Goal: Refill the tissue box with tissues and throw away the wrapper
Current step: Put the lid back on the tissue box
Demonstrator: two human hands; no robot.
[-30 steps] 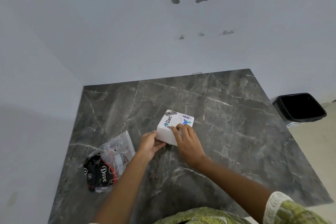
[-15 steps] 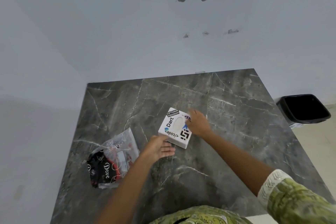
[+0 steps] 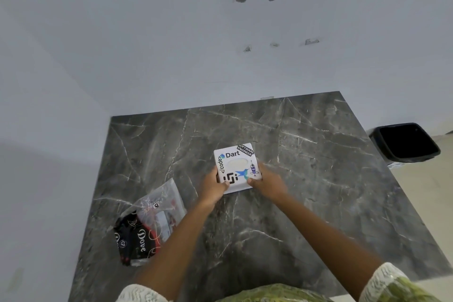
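Note:
A white square tissue box [image 3: 234,162] covered in stickers sits near the middle of the dark marble table [image 3: 306,154], its oval opening facing up. My left hand [image 3: 212,187] grips its near left corner and my right hand [image 3: 268,182] grips its near right corner. A crumpled clear and black plastic wrapper [image 3: 147,225] with red print lies on the table to the left, apart from both hands.
A black waste bin [image 3: 404,142] stands on the floor beyond the table's right edge. Grey walls close off the table's far and left sides. The table's front edge is right by my body.
The box has been turned so its stickers face me squarely. Both hands have come in to hold its near corners; half a second ago only the right touched it.

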